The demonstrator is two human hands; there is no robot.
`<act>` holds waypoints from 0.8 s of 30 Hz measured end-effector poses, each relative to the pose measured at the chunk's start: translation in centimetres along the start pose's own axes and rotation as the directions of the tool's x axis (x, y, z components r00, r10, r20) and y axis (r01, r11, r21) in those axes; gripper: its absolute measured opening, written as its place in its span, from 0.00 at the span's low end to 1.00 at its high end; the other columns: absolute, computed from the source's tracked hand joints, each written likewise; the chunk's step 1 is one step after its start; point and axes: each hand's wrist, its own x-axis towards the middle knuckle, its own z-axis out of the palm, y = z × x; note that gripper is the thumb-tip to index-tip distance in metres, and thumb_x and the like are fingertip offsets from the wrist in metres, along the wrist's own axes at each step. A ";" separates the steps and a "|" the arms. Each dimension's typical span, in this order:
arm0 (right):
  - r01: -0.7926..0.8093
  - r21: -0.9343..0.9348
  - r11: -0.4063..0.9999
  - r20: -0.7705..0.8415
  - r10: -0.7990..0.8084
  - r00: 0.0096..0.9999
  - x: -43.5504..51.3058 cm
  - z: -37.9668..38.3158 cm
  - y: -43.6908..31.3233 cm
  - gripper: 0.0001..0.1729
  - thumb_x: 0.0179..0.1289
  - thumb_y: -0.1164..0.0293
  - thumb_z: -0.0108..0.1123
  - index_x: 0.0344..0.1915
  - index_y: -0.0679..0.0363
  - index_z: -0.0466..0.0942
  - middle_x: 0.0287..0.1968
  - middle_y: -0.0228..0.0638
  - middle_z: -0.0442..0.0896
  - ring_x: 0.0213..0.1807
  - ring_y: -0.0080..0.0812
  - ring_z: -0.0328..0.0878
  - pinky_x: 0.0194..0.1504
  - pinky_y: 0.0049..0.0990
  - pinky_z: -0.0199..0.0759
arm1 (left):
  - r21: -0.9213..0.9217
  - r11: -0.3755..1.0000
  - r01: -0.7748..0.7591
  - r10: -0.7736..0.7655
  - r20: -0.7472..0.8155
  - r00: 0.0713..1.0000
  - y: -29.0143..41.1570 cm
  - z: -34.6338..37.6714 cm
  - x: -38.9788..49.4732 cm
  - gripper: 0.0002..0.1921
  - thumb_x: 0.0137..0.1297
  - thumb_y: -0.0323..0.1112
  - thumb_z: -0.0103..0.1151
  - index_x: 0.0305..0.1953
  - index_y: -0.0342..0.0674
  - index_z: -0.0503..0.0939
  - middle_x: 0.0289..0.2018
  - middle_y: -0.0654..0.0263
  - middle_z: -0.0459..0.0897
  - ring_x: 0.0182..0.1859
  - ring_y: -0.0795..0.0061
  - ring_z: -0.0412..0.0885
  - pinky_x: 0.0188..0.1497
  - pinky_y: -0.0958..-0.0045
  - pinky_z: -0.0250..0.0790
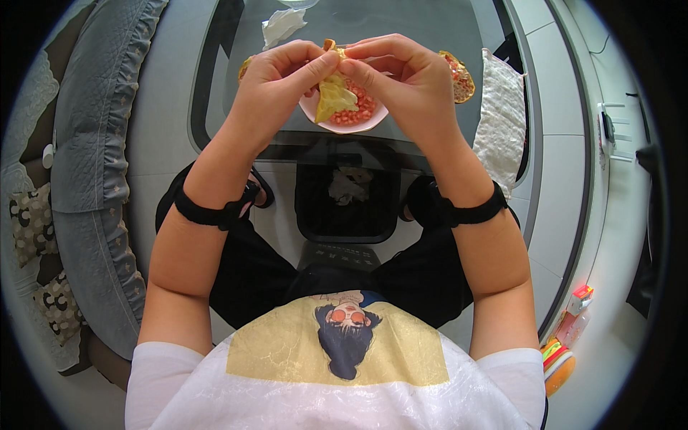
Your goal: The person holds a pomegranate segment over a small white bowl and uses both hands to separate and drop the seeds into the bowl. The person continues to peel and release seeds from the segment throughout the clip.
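Both hands meet above a white bowl (349,129) that holds loose pink pomegranate arils (365,107). My left hand (282,75) pinches a torn piece of yellow pomegranate rind (334,97) between thumb and fingers. From the other side, my right hand (411,70) grips the upper part of the same piece, its thumb tip almost against the left thumb. The rind hangs over the bowl and covers part of the arils. Beyond my right hand lies an opened pomegranate piece (461,80). Another piece (244,69) shows partly behind my left hand.
The dark glass table (408,16) bears a crumpled tissue (282,26) and, at its right side, a white cloth (502,118). Below its front edge, between my legs, stands a black bin (346,231) with crumpled tissue inside. A grey-covered sofa (91,161) is at left.
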 end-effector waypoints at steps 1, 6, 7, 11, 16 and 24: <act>-0.054 -0.005 0.999 -0.031 0.054 0.998 0.1 0.1 0.1 0.13 0.61 0.65 0.77 0.42 0.61 0.88 0.37 0.35 0.91 0.40 0.28 0.91 0.40 0.21 0.84 | 0.003 1.000 0.007 -0.007 0.001 1.000 0.0 0.0 0.0 0.16 0.73 0.46 0.64 0.43 0.37 0.86 0.33 0.70 0.84 0.37 0.84 0.80 0.39 0.82 0.71; -0.071 -0.076 0.995 0.052 0.075 0.996 -0.3 -0.4 -0.4 0.12 0.66 0.72 0.72 0.47 0.65 0.85 0.45 0.38 0.89 0.44 0.25 0.89 0.45 0.20 0.85 | 0.007 0.999 0.037 -0.037 0.002 0.999 0.0 0.0 0.0 0.16 0.73 0.47 0.64 0.43 0.37 0.86 0.34 0.69 0.84 0.38 0.83 0.81 0.40 0.83 0.72; -0.078 -0.074 0.994 0.055 0.083 0.995 -0.4 -0.4 -0.5 0.13 0.66 0.70 0.72 0.47 0.65 0.84 0.45 0.38 0.89 0.44 0.24 0.89 0.45 0.20 0.85 | 0.019 0.999 0.034 -0.034 0.002 0.999 0.0 0.1 -0.1 0.16 0.74 0.46 0.62 0.44 0.38 0.86 0.34 0.71 0.83 0.37 0.85 0.79 0.40 0.83 0.70; -0.147 -0.037 0.988 0.045 0.148 0.988 -0.6 -0.5 -0.6 0.16 0.66 0.68 0.73 0.48 0.65 0.84 0.44 0.38 0.89 0.43 0.25 0.89 0.44 0.21 0.85 | 0.060 0.998 0.012 -0.011 -0.010 1.000 0.1 0.2 -0.2 0.14 0.77 0.45 0.59 0.45 0.40 0.84 0.34 0.74 0.81 0.37 0.88 0.75 0.41 0.83 0.67; -0.024 -0.069 0.997 -0.030 0.021 0.999 -0.2 0.2 0.1 0.19 0.62 0.60 0.76 0.46 0.61 0.86 0.42 0.41 0.91 0.44 0.31 0.91 0.43 0.23 0.85 | 0.059 0.997 -0.047 0.047 -0.009 0.999 0.0 0.0 0.1 0.16 0.74 0.46 0.63 0.44 0.36 0.85 0.35 0.67 0.85 0.39 0.82 0.83 0.42 0.82 0.75; -0.364 0.384 0.848 0.023 0.386 0.922 -0.4 -0.1 -0.8 0.21 0.65 0.66 0.74 0.53 0.66 0.82 0.46 0.42 0.88 0.49 0.31 0.89 0.49 0.23 0.85 | 0.067 0.997 -0.038 0.041 -0.044 0.998 0.1 0.1 -0.2 0.13 0.77 0.42 0.60 0.51 0.39 0.82 0.42 0.71 0.84 0.47 0.84 0.80 0.52 0.81 0.71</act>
